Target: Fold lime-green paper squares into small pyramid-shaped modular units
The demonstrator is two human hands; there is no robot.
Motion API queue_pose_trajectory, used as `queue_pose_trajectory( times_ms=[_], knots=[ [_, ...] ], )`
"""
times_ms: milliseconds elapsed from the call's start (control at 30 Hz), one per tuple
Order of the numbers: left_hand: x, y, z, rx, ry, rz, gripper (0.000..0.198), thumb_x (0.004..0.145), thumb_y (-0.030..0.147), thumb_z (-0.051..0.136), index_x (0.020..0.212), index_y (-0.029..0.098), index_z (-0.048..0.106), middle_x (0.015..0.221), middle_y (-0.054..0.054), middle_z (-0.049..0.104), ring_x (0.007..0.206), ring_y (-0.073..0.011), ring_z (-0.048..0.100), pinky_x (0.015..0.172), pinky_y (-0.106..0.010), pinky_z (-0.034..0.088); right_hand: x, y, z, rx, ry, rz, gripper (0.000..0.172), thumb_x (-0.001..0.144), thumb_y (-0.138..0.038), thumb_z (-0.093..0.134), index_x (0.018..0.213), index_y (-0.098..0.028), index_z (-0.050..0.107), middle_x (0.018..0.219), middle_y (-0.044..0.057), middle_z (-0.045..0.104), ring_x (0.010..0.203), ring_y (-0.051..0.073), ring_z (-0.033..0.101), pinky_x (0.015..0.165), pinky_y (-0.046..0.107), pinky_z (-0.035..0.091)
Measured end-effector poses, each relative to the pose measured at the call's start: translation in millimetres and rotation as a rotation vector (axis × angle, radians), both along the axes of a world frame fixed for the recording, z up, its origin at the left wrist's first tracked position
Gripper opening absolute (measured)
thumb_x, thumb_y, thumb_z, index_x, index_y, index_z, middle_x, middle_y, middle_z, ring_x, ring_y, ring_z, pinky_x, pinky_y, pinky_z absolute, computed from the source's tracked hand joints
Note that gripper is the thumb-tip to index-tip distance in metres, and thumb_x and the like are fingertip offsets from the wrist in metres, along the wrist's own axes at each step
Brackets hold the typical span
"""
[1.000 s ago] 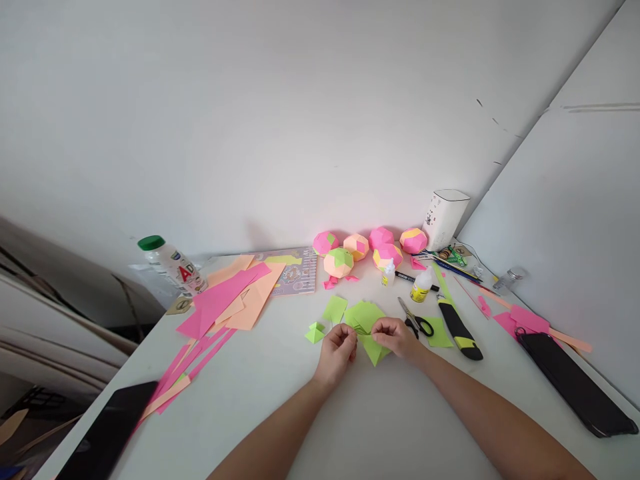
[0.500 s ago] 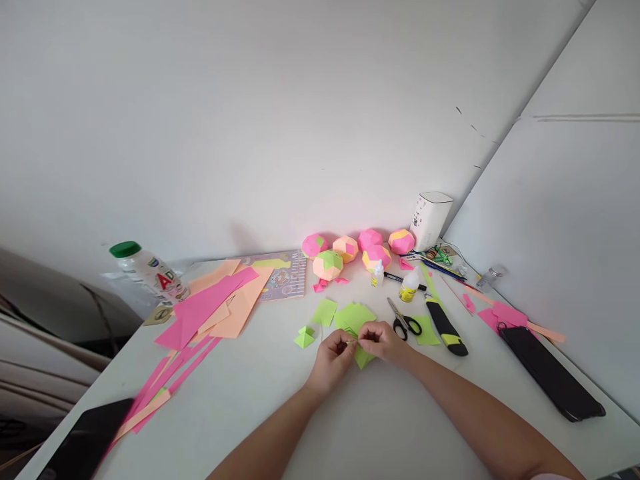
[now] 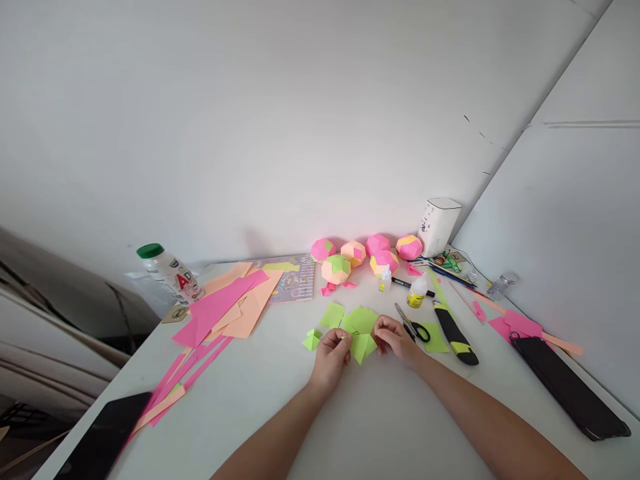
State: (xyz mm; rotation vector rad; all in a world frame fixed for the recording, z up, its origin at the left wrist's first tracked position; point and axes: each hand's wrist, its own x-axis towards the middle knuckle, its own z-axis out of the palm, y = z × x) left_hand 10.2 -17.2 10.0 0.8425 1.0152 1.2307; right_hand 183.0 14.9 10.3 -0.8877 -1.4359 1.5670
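My left hand (image 3: 330, 359) is closed in a pinch at its fingertips, where a bit of green paper shows; most of it is hidden by the fingers. My right hand (image 3: 397, 339) sits just right of the folded green paper (image 3: 363, 347), its fingers curled together; whatever they hold is hidden. Behind the hands lies a larger green sheet (image 3: 361, 319), with a green square (image 3: 332, 315) to its left. A folded green pyramid-like piece (image 3: 312, 339) stands beside my left hand. Scissors (image 3: 419, 331) lie right behind my right hand, partly covered by it.
Faceted paper balls (image 3: 335, 269) line the wall, with glue bottles (image 3: 417, 293) before them. A utility knife (image 3: 456, 335) and a black case (image 3: 570, 383) lie to the right. Pink and peach paper (image 3: 215, 310), a bottle (image 3: 173, 273) and a phone (image 3: 103, 437) are on the left.
My hands have come apart: the right has moved away to the right from the left one. The folded green paper between them is now more exposed. The whole view has shifted slightly.
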Motion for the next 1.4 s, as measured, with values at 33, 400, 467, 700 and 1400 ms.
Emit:
queue_pose_trajectory(
  times_ms=[33, 400, 467, 700, 1400],
  knots=[
    [-0.1, 0.4, -0.1, 0.002, -0.003, -0.004, 0.028, 0.066, 0.04, 0.066, 0.064, 0.019, 0.047, 0.042, 0.009, 0.038, 0.039, -0.0056, 0.033, 0.043, -0.019, 0.026, -0.5, -0.2, 0.6, -0.003, 0.0, 0.012, 0.016, 0.078, -0.031, 0.054, 0.071, -0.018, 0.046, 0.057, -0.005, 0.05, 0.044, 0.009, 0.048, 0.045, 0.021, 0.038],
    [2.5, 0.3, 1.0, -0.015, -0.02, 0.055, 0.029, 0.072, 0.044, 0.061, 0.07, 0.019, 0.047, 0.046, 0.008, 0.042, 0.041, -0.0065, 0.036, 0.043, -0.019, 0.031, -1.6, -0.2, -1.3, -0.031, -0.098, -0.022, 0.026, 0.072, -0.039, 0.066, 0.07, -0.017, 0.053, 0.055, -0.005, 0.047, 0.049, 0.009, 0.047, 0.042, 0.021, 0.045],
    [1.7, 1.1, 1.8, -0.012, -0.043, 0.088, 0.029, 0.073, 0.044, 0.06, 0.071, 0.019, 0.045, 0.048, 0.008, 0.042, 0.041, -0.0068, 0.037, 0.043, -0.02, 0.033, -1.2, 0.3, -1.9, -0.033, -0.077, -0.037, 0.026, 0.072, -0.039, 0.066, 0.069, -0.017, 0.052, 0.055, -0.005, 0.048, 0.047, 0.009, 0.048, 0.042, 0.021, 0.044],
    [3.9, -1.5, 9.4, 0.045, -0.025, 0.039, 0.033, 0.072, 0.048, 0.059, 0.076, 0.019, 0.044, 0.061, 0.003, 0.052, 0.05, -0.0101, 0.051, 0.051, -0.025, 0.043, -2.0, 1.7, -3.6, -0.041, -0.066, -0.054, 0.027, 0.073, -0.041, 0.063, 0.078, -0.018, 0.051, 0.056, -0.006, 0.053, 0.043, 0.01, 0.053, 0.042, 0.022, 0.043],
    [1.9, -1.1, 0.2, 0.127, 0.04, -0.118, 0.028, 0.066, 0.033, 0.067, 0.088, 0.019, 0.057, 0.074, 0.001, 0.054, 0.062, -0.0103, 0.049, 0.057, -0.023, 0.038, -0.9, 5.2, -10.1, 0.044, -0.127, 0.01, 0.026, 0.07, -0.036, 0.068, 0.086, -0.016, 0.065, 0.056, -0.004, 0.054, 0.047, 0.009, 0.05, 0.046, 0.022, 0.04]
  ],
)
